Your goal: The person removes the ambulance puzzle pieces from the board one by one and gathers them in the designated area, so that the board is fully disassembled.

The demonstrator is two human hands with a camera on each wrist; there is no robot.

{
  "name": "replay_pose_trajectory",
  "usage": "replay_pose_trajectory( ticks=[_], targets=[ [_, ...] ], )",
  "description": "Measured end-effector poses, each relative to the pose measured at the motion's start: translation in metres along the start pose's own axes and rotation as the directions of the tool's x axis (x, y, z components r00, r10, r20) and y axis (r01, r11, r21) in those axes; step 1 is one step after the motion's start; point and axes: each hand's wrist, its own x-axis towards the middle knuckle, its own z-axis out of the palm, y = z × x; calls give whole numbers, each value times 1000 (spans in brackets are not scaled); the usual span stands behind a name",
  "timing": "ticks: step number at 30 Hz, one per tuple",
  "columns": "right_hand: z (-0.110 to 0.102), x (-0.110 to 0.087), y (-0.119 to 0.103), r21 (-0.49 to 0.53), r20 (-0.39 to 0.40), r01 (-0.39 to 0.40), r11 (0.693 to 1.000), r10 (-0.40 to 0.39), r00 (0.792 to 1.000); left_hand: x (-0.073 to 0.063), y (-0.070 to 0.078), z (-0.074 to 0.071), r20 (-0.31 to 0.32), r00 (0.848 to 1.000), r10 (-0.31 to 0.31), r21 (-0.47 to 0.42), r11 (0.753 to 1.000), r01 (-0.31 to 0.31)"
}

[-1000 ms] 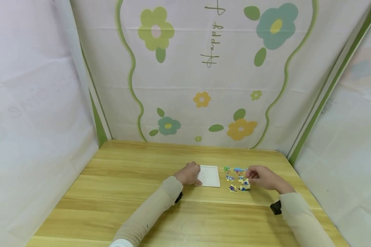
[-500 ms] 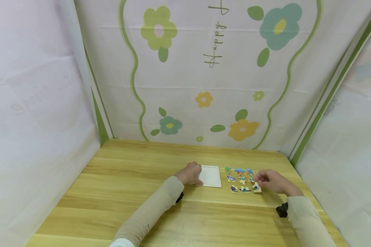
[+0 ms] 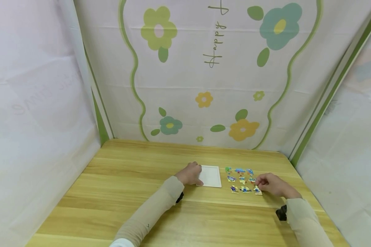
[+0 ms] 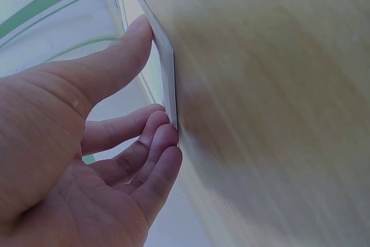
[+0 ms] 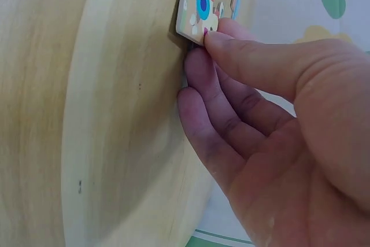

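On the table lies a white square puzzle tray (image 3: 211, 176), flat, with a thin dark line inside its border. My left hand (image 3: 189, 174) grips its left side; in the left wrist view the thumb rests on top and the fingertips meet the edge (image 4: 167, 76). To the right, several colourful jigsaw pieces (image 3: 242, 180) are spread in rows, apart from each other. My right hand (image 3: 273, 185) pinches the corner of the near-right jigsaw piece (image 5: 198, 15), printed with a blue ring. That piece's near edge is tilted slightly off the table in the right wrist view.
The wooden table (image 3: 136, 164) reaches back to a white curtain (image 3: 179, 68) with printed flowers. Similar white cloth hangs at both sides. A black wrist camera (image 3: 281, 213) sits under the right sleeve.
My right hand has moved right and toward me with the jigsaw piece, from over the other pieces to the near-right corner, and has lowered it. The left hand stays on the tray.
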Motion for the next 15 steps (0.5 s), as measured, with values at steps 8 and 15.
replay_pose_trajectory(
  ticks=[8, 15],
  targets=[
    [0, 1, -2, -52, -21, 3, 999, -4, 1000, 0, -1, 0, 5, 1000, -9, -15, 1000, 9],
    [0, 5, -16, -152, -86, -97, 984, 85, 993, 2, -2, 3, 8, 1000, -14, -31, 999, 14]
  ],
)
